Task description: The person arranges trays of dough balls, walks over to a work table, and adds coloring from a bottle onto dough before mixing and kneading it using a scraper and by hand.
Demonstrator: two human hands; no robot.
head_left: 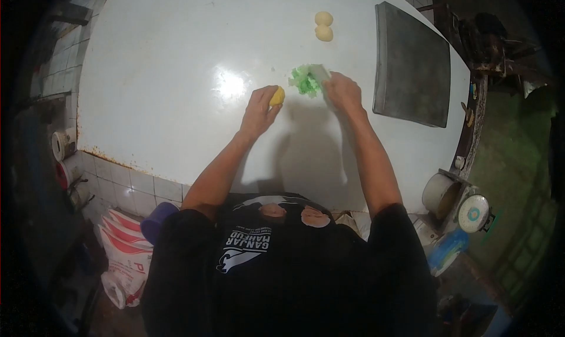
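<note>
Over the white table, my left hand [259,108] is closed around a yellow lump [277,96]. My right hand [343,92] grips a pale, flat scraper-like tool [319,72], whose edge lies against a loose pile of green and whitish bits [305,82]. The pile sits between my two hands, a little farther from me. Beyond it, two round pale-yellow balls [323,26] rest touching one another.
A dark rectangular tray [411,65] lies on the right of the white table [165,101]. Past the near right corner stand a metal pot [440,193] and a lidded container [473,213]. Red and white sacks [125,251] and a purple container [158,222] are at the lower left.
</note>
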